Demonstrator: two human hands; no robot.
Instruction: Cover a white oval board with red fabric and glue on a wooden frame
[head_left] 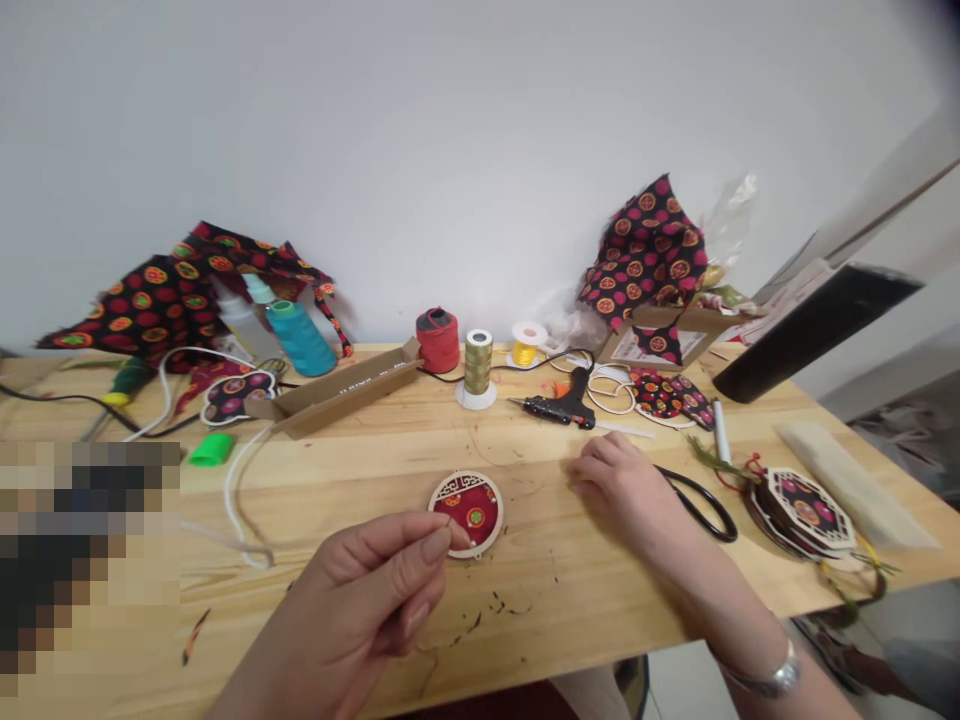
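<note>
Head view: our left hand (360,600) pinches thumb and forefinger together against the edge of a round red-fabric ornament with a pale wooden fretwork frame (471,515), which sits on the pine-wood table (525,620). Our right hand (611,480), half-curled and empty, rests on the table right of that ornament, near black-handled scissors (703,505), with a white wall (480,150) beyond.
</note>
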